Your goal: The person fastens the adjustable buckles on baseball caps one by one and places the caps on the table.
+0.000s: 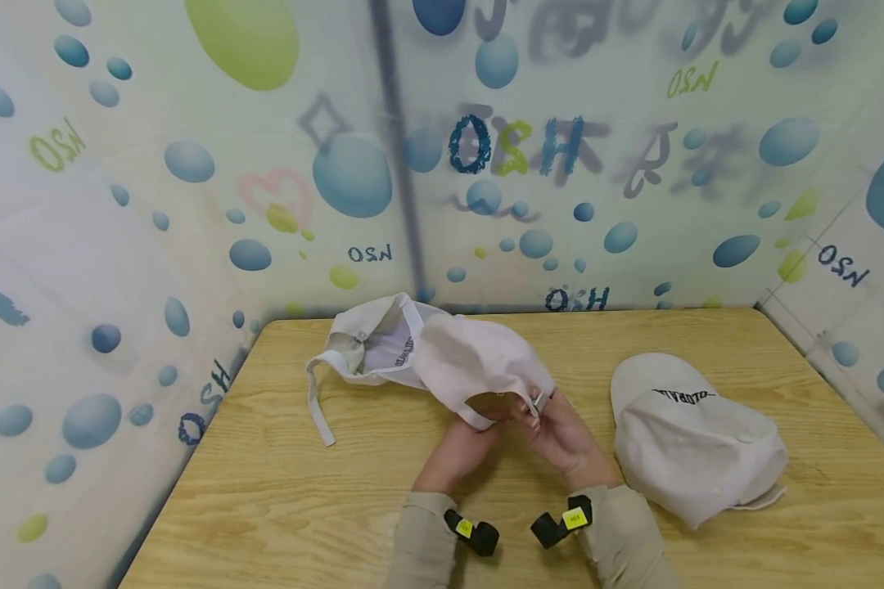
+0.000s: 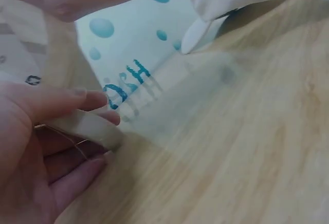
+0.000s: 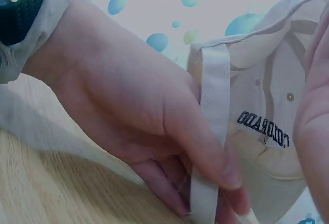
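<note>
- Over the worktop [image 1: 302, 523]: a pale baseball cap [image 1: 479, 356], its strap [image 3: 216, 85] clamped between fingers of your right hand [image 1: 563, 438]
- Fingers of your left hand [image 1: 460, 451] pinch its rear edge
- Left, an unfastened cap [image 1: 376, 315]; right, a lettered cap [image 1: 696, 442]

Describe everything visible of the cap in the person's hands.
The cap is pale pinkish-white, apparently fabric, with a rounded crown and an arched opening toward the person. Reversed dark lettering reading COLORADO shows inside. It is held over the table, overlapping another cap in the head view; contact is unclear. The right hand pinches its strap; the left hand holds its edge.
</note>
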`<state>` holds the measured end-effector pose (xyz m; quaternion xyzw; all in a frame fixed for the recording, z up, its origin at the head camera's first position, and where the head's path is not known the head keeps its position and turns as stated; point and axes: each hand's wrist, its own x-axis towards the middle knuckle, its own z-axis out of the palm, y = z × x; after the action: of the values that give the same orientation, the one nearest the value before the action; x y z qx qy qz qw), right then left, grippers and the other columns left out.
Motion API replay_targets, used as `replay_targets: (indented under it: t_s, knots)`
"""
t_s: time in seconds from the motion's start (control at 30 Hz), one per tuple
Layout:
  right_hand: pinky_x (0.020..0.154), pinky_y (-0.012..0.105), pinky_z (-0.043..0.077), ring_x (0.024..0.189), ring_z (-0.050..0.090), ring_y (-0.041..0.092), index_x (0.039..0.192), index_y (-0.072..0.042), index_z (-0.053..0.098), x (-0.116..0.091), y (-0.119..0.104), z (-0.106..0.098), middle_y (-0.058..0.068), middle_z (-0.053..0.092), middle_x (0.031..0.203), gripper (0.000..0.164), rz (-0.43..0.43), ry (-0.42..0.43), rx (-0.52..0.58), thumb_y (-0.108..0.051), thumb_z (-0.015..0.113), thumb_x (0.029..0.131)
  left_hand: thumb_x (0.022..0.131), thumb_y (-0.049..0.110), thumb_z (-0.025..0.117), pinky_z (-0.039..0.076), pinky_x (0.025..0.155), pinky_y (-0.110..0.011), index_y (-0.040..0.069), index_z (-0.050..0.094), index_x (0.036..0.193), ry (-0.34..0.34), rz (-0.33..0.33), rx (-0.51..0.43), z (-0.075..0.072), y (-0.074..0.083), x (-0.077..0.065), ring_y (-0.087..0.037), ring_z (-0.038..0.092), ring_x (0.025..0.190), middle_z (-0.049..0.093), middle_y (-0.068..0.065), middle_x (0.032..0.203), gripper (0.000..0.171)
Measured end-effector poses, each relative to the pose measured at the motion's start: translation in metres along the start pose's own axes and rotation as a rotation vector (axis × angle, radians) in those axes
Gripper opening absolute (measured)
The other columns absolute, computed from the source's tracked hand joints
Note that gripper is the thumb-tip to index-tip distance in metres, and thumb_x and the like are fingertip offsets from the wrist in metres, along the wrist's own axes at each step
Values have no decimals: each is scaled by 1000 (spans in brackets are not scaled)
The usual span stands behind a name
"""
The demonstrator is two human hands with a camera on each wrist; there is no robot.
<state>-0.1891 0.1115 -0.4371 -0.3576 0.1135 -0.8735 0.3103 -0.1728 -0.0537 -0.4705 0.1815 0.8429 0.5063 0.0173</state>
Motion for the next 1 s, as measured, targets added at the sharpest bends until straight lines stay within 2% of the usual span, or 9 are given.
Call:
replay_targets:
  t_s: [0.13, 0.2, 0.27, 0.37, 0.5, 0.7, 0.83, 1.0]
  knots:
    - [73, 17, 47, 83, 57, 15, 112, -2, 48, -1, -1, -4, 13, 55, 99, 21, -32, -10, 78, -4, 34, 96, 91, 26, 51, 44, 79, -30, 9, 64, 97, 33, -29, -130, -3, 1, 1, -13, 56, 87, 63, -3, 94, 22]
    - [75, 17, 47, 84, 57, 16, 114, -1, 47, 0, -1, -5, 14, 55, 101, 22, -36, -20, 107, -5, 35, 96, 90, 21, 54, 44, 77, -28, 4, 63, 99, 15, -38, -175, -6, 9, -2, -14, 56, 85, 64, -7, 93, 21]
    - [76, 18, 47, 85, 56, 16, 115, -1, 48, 0, -2, -6, 13, 54, 103, 23, -41, -26, 120, -5, 35, 96, 88, 16, 57, 44, 76, -27, 1, 63, 99, -11, -53, -168, -10, 19, -6, -13, 56, 83, 64, -9, 93, 20]
    - [77, 17, 46, 86, 55, 15, 114, -2, 48, 1, -1, -6, 13, 52, 103, 24, -47, -34, 126, -6, 33, 96, 83, 12, 62, 44, 74, -24, 2, 63, 96, -37, -41, -93, -8, 18, -7, -9, 54, 79, 63, -3, 87, 16]
    - [77, 17, 46, 86, 55, 15, 114, -2, 48, 1, -1, -5, 12, 50, 101, 24, -55, -32, 128, -7, 32, 97, 81, 13, 64, 43, 66, -22, 10, 62, 87, -32, -17, 55, 0, 2, -2, -6, 49, 69, 57, 6, 75, 8]
    - [77, 17, 46, 85, 55, 16, 114, -2, 47, 1, -1, -5, 12, 49, 100, 23, -53, -23, 132, -6, 32, 96, 83, 12, 62, 44, 75, -25, 9, 64, 90, 2, 15, 202, 2, 4, -2, -10, 54, 82, 61, 3, 86, 8]
    - [75, 18, 47, 85, 55, 16, 115, -2, 44, 0, -1, -7, 13, 48, 100, 22, -45, -9, 109, -3, 33, 96, 83, 14, 63, 44, 77, -25, 9, 65, 90, 3, 23, 176, 1, 2, -1, -10, 56, 85, 62, 4, 87, 9]
    - [75, 18, 47, 85, 56, 17, 116, -2, 42, -1, -1, -6, 13, 49, 101, 23, -38, 8, 93, -2, 32, 96, 82, 14, 64, 44, 75, -23, 11, 64, 89, -23, 19, 53, -1, -4, -1, -5, 55, 80, 62, 7, 84, 8]
